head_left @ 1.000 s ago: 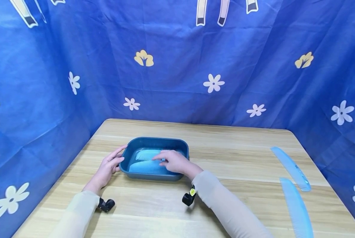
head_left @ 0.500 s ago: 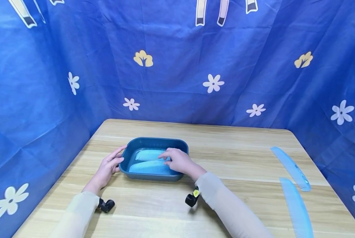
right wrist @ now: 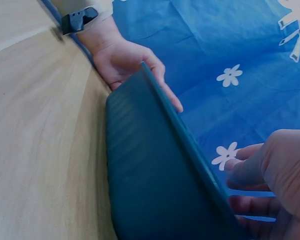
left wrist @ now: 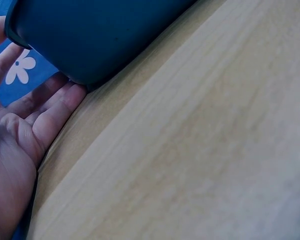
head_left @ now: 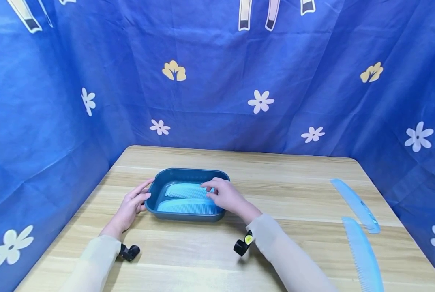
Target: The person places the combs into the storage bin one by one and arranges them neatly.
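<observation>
Right grip (head_left: pixel 226 196) loosely curled, seemingly empty, over two combs (head_left: pixel 189 206) in the tray (head_left: pixel 184 217); left grip (head_left: pixel 129 206), fingers extended, touches tray's end. We'd call this placing; next needs us lifting clear.

Bin (head_left: pixel 184 217) and combs (head_left: pixel 189 207) look plastic (the bin perhaps matt), the backdrop (head_left: pixel 217 81) cloth.

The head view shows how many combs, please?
4: rear comb and front comb in the box, far comb and near comb on the table at right; others may be hidden.
</observation>
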{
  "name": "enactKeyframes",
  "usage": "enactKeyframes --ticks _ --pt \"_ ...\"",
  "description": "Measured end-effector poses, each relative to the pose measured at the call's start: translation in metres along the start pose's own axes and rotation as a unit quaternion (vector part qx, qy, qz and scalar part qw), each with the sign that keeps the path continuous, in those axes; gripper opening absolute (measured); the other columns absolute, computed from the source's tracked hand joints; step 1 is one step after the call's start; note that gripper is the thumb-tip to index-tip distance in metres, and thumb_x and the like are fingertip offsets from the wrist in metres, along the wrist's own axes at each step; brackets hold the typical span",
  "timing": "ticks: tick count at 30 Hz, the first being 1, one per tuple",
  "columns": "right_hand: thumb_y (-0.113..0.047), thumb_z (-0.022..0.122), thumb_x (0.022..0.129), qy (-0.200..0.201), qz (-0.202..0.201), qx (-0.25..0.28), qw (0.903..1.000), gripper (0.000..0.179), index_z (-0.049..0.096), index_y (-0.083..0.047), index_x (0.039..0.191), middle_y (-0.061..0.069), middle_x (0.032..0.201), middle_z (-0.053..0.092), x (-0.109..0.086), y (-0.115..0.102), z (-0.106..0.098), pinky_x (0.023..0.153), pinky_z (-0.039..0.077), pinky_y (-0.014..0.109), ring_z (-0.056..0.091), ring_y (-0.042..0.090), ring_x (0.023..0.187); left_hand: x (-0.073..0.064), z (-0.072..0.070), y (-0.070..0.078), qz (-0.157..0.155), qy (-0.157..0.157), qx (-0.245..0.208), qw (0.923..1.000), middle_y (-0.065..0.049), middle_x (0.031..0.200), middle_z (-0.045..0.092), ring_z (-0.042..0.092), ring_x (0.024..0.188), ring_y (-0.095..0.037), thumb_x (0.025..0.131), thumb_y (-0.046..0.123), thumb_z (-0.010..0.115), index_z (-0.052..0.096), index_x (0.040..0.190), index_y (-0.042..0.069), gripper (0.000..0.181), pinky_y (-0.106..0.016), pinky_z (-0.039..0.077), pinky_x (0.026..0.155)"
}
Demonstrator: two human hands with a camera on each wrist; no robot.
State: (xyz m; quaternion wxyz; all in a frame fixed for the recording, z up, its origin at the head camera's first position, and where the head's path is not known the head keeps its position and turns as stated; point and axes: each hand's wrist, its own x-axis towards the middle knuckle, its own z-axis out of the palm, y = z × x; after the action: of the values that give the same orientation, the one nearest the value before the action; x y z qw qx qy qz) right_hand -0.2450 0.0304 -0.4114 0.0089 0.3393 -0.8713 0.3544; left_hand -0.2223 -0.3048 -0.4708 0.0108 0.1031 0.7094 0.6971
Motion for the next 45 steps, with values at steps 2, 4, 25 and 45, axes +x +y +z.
enactKeyframes --ticks 2,4,25,45 --pt "-0.009 0.063 0.089 0.015 0.001 0.007 0.9999 0.031 0.064 -0.014 0.119 -0.005 0.093 0.057 -0.003 0.0 -0.003 0.06 0.044 0.022 0.049 0.01 0.073 0.0 0.0 0.001 0.0 0.001 0.002 1.0 -0.014 0.119 0.046 0.063 0.089 -0.015 0.097 0.014 0.047 0.032 0.145 0.009 0.05 -0.029 0.054 0.069" --pt "-0.009 0.063 0.089 0.025 0.005 0.015 0.9996 0.031 0.064 -0.014 0.119 -0.005 0.092 0.057 -0.005 -0.001 -0.006 0.061 0.045 0.022 0.05 0.011 0.074 0.0 0.001 0.001 -0.002 0.001 0.005 1.0 -0.014 0.119 0.046 0.062 0.089 -0.015 0.097 0.014 0.047 0.032 0.145 0.009 0.051 -0.029 0.054 0.069" --pt "-0.007 0.062 0.088 0.127 0.047 0.092 0.9865 0.029 0.064 -0.005 0.117 0.006 0.098 0.063 -0.032 0.026 -0.03 0.067 0.051 0.026 0.058 0.015 0.08 0.001 -0.002 -0.003 0.0 -0.004 0.001 1.0 -0.009 0.116 0.048 0.062 0.089 -0.012 0.097 0.013 0.047 0.033 0.145 0.011 0.05 -0.026 0.054 0.068" --pt "-0.009 0.066 0.086 0.158 0.067 0.162 0.9719 0.039 0.059 -0.007 0.124 0.014 0.109 0.064 -0.06 0.063 -0.053 0.072 0.052 0.031 0.062 0.02 0.085 0.0 0.0 0.0 -0.008 -0.002 0.002 1.0 -0.014 0.12 0.042 0.061 0.09 -0.013 0.097 0.015 0.047 0.033 0.145 0.011 0.05 -0.028 0.054 0.07"
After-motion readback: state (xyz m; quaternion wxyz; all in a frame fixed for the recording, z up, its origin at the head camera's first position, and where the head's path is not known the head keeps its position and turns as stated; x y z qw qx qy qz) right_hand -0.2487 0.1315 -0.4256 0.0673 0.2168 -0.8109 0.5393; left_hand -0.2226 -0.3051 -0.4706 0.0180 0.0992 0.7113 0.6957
